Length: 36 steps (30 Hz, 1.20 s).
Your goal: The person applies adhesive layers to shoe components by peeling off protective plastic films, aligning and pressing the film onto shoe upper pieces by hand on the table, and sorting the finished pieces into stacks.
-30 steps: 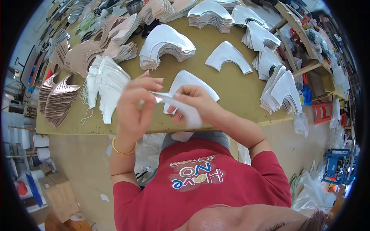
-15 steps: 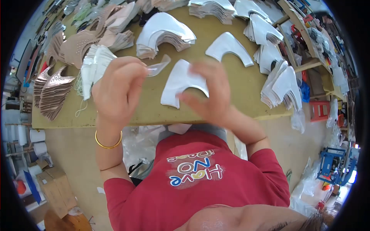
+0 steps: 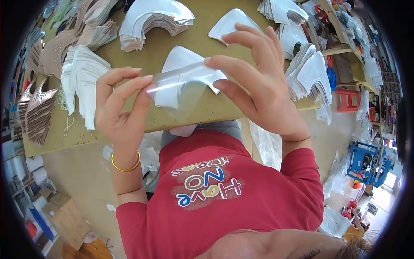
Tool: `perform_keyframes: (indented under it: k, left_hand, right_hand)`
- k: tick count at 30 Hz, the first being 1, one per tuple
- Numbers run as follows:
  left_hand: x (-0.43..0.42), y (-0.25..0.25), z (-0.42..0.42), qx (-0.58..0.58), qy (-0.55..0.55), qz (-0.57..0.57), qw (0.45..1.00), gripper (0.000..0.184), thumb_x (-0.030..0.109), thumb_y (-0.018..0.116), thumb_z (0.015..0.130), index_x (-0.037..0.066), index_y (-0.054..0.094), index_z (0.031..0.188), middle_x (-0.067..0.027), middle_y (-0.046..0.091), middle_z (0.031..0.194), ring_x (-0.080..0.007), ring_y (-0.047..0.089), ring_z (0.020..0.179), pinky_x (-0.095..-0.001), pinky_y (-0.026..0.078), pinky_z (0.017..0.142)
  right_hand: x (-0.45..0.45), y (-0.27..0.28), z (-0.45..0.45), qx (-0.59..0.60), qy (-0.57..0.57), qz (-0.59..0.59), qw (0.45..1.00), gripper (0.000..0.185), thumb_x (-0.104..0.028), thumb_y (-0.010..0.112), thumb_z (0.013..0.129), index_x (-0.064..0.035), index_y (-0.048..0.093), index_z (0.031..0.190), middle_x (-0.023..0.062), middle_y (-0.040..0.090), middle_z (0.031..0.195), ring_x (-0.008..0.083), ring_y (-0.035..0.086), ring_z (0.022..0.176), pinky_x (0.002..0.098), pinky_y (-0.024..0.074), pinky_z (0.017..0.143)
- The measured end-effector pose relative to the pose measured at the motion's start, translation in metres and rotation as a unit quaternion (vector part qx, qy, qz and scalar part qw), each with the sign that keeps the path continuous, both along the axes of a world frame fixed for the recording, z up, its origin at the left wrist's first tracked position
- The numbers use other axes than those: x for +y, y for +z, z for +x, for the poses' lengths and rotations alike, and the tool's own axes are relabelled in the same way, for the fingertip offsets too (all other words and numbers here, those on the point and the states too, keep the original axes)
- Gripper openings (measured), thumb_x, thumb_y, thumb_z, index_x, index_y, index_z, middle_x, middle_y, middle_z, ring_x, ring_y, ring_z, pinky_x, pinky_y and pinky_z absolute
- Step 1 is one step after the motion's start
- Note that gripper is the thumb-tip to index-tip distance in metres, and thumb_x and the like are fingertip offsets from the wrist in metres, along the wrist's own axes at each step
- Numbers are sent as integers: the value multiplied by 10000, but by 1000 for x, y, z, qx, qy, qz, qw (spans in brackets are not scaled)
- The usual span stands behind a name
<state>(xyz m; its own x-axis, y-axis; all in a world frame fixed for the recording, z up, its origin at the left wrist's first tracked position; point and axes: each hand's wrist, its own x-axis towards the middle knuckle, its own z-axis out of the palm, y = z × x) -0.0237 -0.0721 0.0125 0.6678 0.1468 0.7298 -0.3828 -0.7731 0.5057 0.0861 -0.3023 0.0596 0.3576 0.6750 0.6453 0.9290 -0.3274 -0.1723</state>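
My left hand (image 3: 123, 101) pinches one end of a clear plastic film piece (image 3: 181, 80) between thumb and fingers, above the table. The right hand (image 3: 263, 82) has its fingers spread, thumb and index apart; its index fingertip meets the film's other end. Below the film lies a white, glossy, curved cut piece (image 3: 183, 56), partly seen through it. Another white curved piece (image 3: 230, 23) rests beyond the right fingers, partly covered by them. Whether the film touches the white piece cannot be told.
Stacks of white curved pieces stand at the back (image 3: 151, 17) and right (image 3: 317, 75) of the yellow-green table (image 3: 194, 114). On the left are white strips (image 3: 84, 73) and metallic pink pieces (image 3: 39, 108). Beyond the right side stand a wooden shelf (image 3: 340, 49) and red stool (image 3: 347, 100).
The film, bunched at my left hand before, is now stretched out toward the right. My right hand has risen from the white piece and opened its fingers. The view has shifted.
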Motion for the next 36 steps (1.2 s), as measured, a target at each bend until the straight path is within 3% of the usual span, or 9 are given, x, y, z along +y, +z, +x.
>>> perform_keyframes:
  k: [2, 5, 7, 10, 13, 16, 36]
  left_hand:
    - [-12, -2, -1, 20, 31, 4, 999, 181, -41, 751, 772, 28, 754, 940, -92, 657, 973, -194, 631, 857, -285, 503, 702]
    - [-16, -18, 2, 54, -5, -5, 999, 219, -31, 742, 789, 22, 746, 1001, -69, 655, 878, -161, 616, 755, -276, 487, 646]
    - [-20, -21, 7, 183, 14, -90, 979, 215, 0, 742, 804, 9, 740, 1019, -66, 652, 829, -146, 605, 701, -269, 488, 636]
    - [-14, -39, 20, 307, 32, -169, 936, 228, 47, 740, 825, 2, 730, 1048, -68, 655, 783, -127, 599, 656, -264, 491, 632]
    - [1, -61, 36, 358, 27, -193, 913, 276, 80, 745, 828, 19, 717, 1096, -64, 665, 758, -114, 606, 661, -264, 495, 636]
    - [7, -67, 46, 380, 24, -207, 901, 331, 88, 750, 823, 43, 696, 1145, -51, 676, 749, -107, 612, 669, -264, 495, 637]
    - [15, -73, 53, 419, 18, -241, 875, 364, 99, 756, 811, 58, 668, 1163, -35, 685, 746, -81, 567, 630, -248, 452, 594]
  right_hand:
    - [-3, -9, 4, 36, -4, -9, 999, 239, -56, 745, 775, -77, 697, 1009, 70, 644, 947, 263, 627, 980, 443, 433, 959]
    - [-6, -41, 23, 193, 49, -7, 980, 253, -68, 730, 762, -65, 688, 1011, 81, 643, 884, 256, 632, 923, 376, 483, 821]
    - [-2, -55, 35, 328, 74, -33, 941, 239, -66, 689, 801, -30, 685, 1037, 114, 661, 867, 264, 650, 871, 339, 503, 740]
    - [13, -81, 55, 472, 34, -81, 877, 324, -87, 652, 835, 3, 668, 1146, 154, 678, 844, 268, 663, 785, 373, 516, 703]
    - [27, -102, 69, 457, 17, -108, 883, 438, -88, 667, 845, 1, 620, 1271, 87, 645, 779, 163, 599, 706, 312, 494, 676]
    - [29, -114, 76, 463, 5, -115, 879, 579, -97, 697, 820, -20, 552, 1375, 79, 654, 784, 162, 604, 704, 311, 498, 678]
    - [32, -121, 77, 452, -18, -102, 886, 650, -92, 743, 793, -42, 530, 1405, 81, 656, 787, 178, 614, 720, 323, 507, 705]
